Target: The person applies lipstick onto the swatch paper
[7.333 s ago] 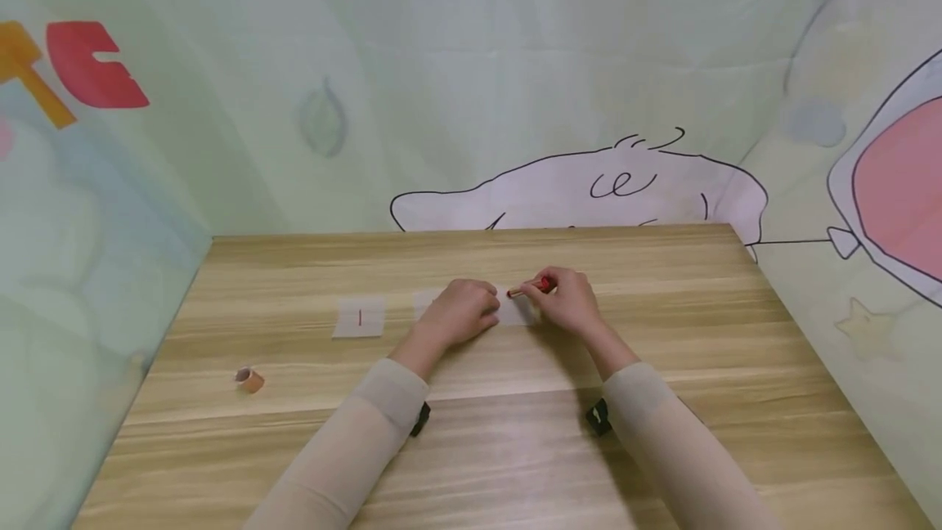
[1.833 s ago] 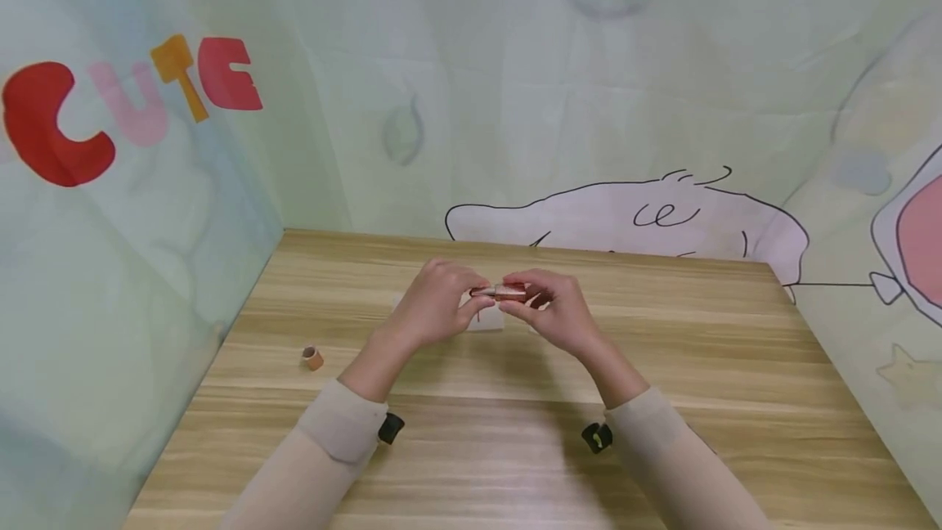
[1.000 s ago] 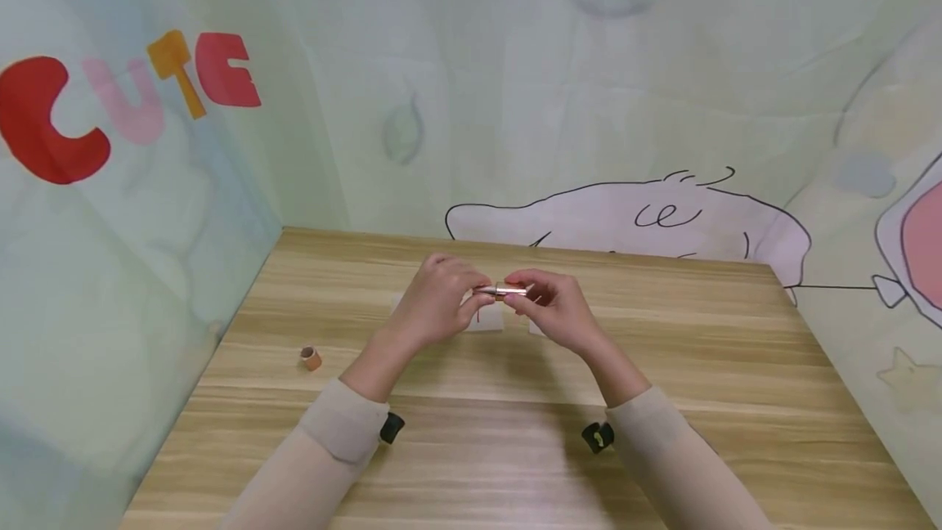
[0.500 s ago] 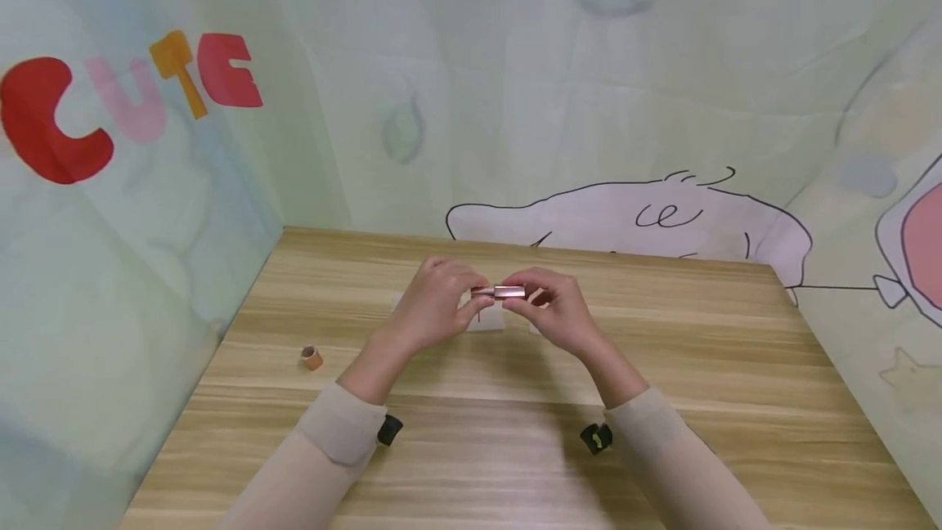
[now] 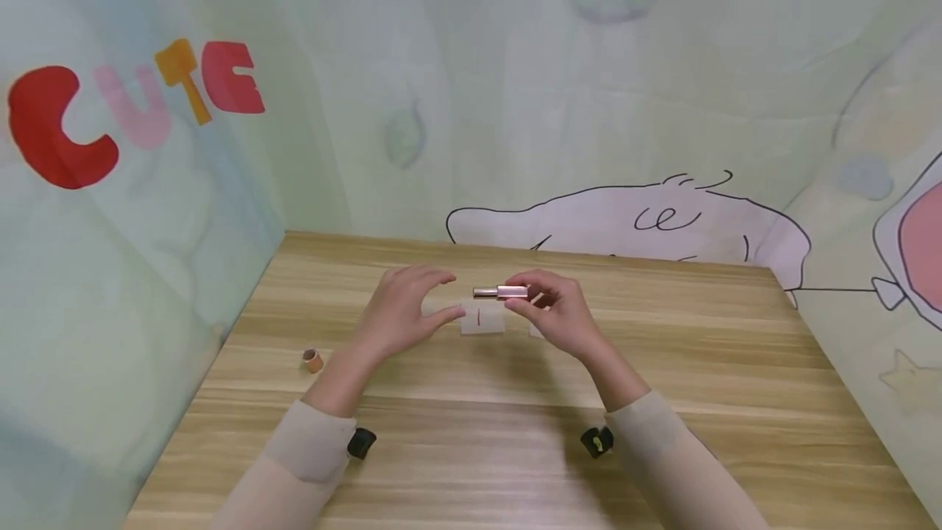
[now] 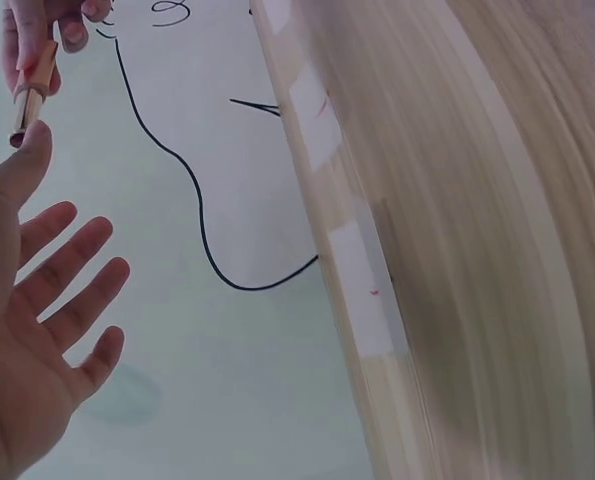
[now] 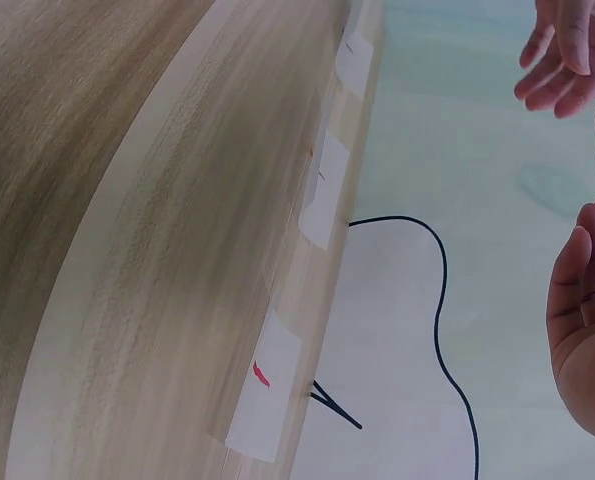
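Observation:
My right hand pinches a lipstick between thumb and fingers, held level above the table. Its silvery inner tube points left, and no red tip shows past the tube's rim. Just left of that rim is my left hand, its fingers spread apart and holding nothing. Below the lipstick lies a white paper slip with a red line on it. A second slip is mostly hidden by my right hand. The orange-gold lipstick cap rests on the table, left of my left forearm.
Three marked white slips show along the table in the right wrist view, the nearest slip bearing a thick red stroke. The wooden table ends at a cartoon-printed cloth wall. Black straps circle both wrists.
Seconds ago my right hand held the lipstick's red tip over a slip. Later both hands held the tube. Now my left hand has let go and moved left, its fingers spread.

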Tool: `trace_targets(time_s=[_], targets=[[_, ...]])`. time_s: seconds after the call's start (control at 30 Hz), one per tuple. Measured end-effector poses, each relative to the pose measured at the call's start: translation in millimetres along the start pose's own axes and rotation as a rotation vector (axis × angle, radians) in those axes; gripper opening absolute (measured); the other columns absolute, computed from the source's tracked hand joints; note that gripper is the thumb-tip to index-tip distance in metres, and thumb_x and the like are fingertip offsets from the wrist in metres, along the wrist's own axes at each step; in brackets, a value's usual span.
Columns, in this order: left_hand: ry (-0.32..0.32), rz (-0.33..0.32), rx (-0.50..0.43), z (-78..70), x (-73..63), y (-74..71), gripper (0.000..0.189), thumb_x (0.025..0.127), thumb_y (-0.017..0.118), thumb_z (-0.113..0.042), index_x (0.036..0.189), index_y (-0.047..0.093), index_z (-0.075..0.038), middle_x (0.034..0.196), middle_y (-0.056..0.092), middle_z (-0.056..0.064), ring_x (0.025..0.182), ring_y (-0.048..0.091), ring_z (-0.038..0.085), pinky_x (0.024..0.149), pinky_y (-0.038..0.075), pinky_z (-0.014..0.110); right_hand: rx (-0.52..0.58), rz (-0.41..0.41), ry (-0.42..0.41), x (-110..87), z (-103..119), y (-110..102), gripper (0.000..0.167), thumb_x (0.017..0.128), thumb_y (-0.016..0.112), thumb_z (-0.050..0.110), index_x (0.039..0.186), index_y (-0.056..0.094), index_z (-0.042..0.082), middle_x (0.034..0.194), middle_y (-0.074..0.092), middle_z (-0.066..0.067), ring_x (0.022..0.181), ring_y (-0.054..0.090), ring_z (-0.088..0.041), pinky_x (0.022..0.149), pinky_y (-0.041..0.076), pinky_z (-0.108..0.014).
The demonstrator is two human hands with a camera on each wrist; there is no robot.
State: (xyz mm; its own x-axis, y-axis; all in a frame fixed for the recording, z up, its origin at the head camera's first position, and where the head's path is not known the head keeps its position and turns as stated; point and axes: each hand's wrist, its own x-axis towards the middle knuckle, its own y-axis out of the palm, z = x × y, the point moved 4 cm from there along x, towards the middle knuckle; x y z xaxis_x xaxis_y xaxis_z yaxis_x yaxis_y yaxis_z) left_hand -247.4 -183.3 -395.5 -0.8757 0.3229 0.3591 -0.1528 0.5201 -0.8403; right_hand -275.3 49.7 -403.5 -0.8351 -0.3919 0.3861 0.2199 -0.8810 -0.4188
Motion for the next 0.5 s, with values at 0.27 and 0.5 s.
trace_targets(time_s=[0.27, 0.5], targets=[[-0.061, -0.019, 0.017, 20.8, -19.4, -6.9, 0.049, 0.087, 0.08, -0.039, 0.123, 0.071, -0.006, 0.126, 0.07, 0.011, 0.121, 0.061, 0.034, 0.105, 0.04, 0.056, 0.032, -0.028, 0.018, -2.6, -3.6, -4.9, 0.022, 0.086, 0.08, 0.002, 0.107, 0.075, 0.004, 0.09, 0.073, -0.008, 0.071, 0.06, -0.018, 0.062, 0.054, -0.026], [-0.122, -0.03, 0.035, 46.4, -40.4, -11.8, 0.045, 0.088, 0.08, -0.032, 0.122, 0.071, -0.004, 0.124, 0.069, 0.015, 0.121, 0.06, 0.038, 0.103, 0.039, 0.059, 0.048, -0.032, 0.018, -4.0, -4.6, -8.2, 0.023, 0.086, 0.08, 0.003, 0.108, 0.074, 0.004, 0.092, 0.073, -0.01, 0.072, 0.061, -0.017, 0.062, 0.054, -0.026]])
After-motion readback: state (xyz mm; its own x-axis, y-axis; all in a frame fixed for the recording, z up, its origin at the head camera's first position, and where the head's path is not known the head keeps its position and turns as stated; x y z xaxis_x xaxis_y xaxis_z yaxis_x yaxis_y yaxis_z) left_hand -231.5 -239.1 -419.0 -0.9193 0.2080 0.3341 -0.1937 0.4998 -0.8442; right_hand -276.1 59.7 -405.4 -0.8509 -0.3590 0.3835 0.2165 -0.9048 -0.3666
